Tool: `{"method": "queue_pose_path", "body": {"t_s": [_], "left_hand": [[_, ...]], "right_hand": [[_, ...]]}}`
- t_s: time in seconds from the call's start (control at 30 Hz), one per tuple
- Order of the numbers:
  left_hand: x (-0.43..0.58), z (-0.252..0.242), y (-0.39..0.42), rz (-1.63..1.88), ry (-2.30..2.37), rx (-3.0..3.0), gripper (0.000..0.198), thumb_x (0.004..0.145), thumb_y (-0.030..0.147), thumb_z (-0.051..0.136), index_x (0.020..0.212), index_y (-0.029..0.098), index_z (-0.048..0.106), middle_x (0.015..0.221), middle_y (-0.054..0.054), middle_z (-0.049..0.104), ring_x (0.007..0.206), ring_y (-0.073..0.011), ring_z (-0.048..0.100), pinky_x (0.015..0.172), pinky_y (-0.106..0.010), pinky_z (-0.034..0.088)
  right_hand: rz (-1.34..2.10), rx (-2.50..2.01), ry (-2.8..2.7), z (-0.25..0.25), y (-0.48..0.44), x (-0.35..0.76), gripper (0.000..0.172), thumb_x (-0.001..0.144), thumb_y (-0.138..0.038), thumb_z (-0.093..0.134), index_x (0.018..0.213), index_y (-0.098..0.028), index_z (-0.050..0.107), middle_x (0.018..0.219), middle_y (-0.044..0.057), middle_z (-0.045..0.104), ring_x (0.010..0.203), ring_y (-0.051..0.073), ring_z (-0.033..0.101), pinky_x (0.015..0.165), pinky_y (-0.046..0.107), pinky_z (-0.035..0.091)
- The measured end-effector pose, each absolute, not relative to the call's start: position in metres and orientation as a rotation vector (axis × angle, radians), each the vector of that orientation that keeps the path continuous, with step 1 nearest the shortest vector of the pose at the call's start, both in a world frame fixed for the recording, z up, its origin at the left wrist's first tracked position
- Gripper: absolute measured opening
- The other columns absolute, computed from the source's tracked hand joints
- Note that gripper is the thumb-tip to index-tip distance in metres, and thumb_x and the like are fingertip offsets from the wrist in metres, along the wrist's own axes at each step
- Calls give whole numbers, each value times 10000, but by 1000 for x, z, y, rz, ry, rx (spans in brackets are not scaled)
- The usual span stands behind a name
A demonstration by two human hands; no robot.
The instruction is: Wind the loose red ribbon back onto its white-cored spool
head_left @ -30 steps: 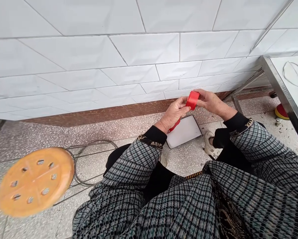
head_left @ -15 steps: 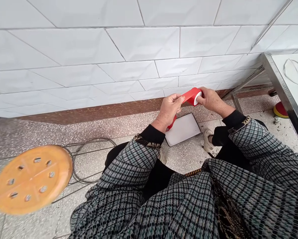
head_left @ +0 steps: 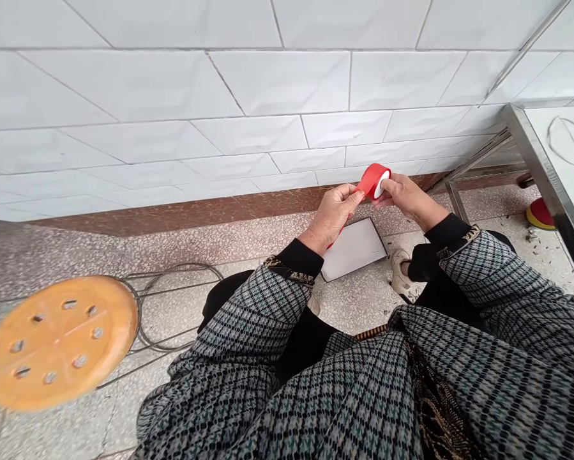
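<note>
A roll of red tape (head_left: 373,179) with a white core is held up in front of the tiled wall. My right hand (head_left: 404,195) grips the roll, fingers wrapped around its far side and over the core. My left hand (head_left: 333,214) pinches the loose red end of the tape, just left of the roll. Below the hands a white flat panel (head_left: 356,248) with a dark rim lies on the speckled floor. Both sleeves are checked grey with black cuffs.
An orange round stool seat (head_left: 59,342) with holes stands at the lower left on a wire frame (head_left: 172,306). A steel table edge (head_left: 548,172) runs down the right side. A red and yellow object (head_left: 539,214) lies under it. My shoe (head_left: 401,271) rests near the panel.
The roll has turned so its white core faces me, and it sits slightly lower and closer to the left hand than a second ago. The view has shifted a little.
</note>
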State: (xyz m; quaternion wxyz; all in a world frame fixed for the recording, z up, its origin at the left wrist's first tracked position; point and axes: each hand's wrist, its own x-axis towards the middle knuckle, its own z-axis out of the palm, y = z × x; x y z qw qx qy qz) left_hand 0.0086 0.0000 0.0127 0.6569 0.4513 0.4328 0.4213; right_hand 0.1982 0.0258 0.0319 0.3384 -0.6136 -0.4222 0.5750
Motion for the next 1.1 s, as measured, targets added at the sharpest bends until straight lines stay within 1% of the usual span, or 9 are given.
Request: {"method": "queue_pose_path", "body": {"t_s": [0.13,0.27,0.4,0.53,0.73,0.87,0.93,1.0,1.1], "left_hand": [[12,10,-1,981,993,1087,205,870,344,813,835,164,720,623,65,517,566,-75,391,566,-242,296],[17,5,-3,973,856,970,335,839,465,864,823,161,725,613,56,522,548,-72,391,555,-243,313],[23,-1,-7,950,719,856,454,776,572,922,839,159,748,559,70,472,505,-64,338,514,-240,284],[24,-1,-9,958,763,883,453,780,579,918,826,159,756,541,71,464,489,-64,335,497,-244,273],[24,3,-9,925,871,944,353,900,472,839,782,161,721,543,69,462,473,-56,324,486,-249,226],[27,5,-11,988,1009,962,320,939,339,810,742,181,615,563,77,477,472,-45,347,484,-231,257],[27,5,-12,1083,1083,965,261,913,231,828,812,195,590,586,87,514,482,-44,391,505,-212,313],[27,4,-11,1147,1082,997,219,893,154,831,952,206,627,602,96,547,500,-55,449,535,-204,370],[24,1,-8,1122,971,1075,283,897,160,840,1132,212,692,613,86,590,533,-81,534,572,-220,440]], "right_hand": [[1704,-1520,-745,42,24,192,220,1013,-82,522,858,-164,655,638,58,714,527,131,669,550,194,594],[1847,-1416,-551,43,22,190,228,1041,-109,519,885,-155,679,655,62,731,530,112,659,524,158,550],[1863,-1378,-505,42,21,188,301,1074,-128,495,833,-167,671,618,41,703,505,102,614,488,159,499],[1849,-1382,-515,39,21,188,359,1076,-113,473,773,-170,657,597,41,681,506,100,600,481,160,476],[1966,-1267,-533,31,19,190,217,1036,-181,627,824,-187,669,654,18,692,546,97,567,506,152,482],[2054,-1206,-454,34,18,191,164,1035,-166,630,877,-194,662,690,-4,684,535,82,511,491,140,475],[2106,-1169,-410,36,18,192,143,1044,-161,607,915,-194,658,698,-11,679,523,80,482,465,138,461],[2152,-1158,-374,38,18,193,138,1059,-169,570,952,-187,655,702,-6,674,516,80,478,441,136,447],[2211,-1144,-358,37,20,197,120,1064,-186,547,1007,-181,652,703,-5,656,506,80,491,419,127,434]]}}
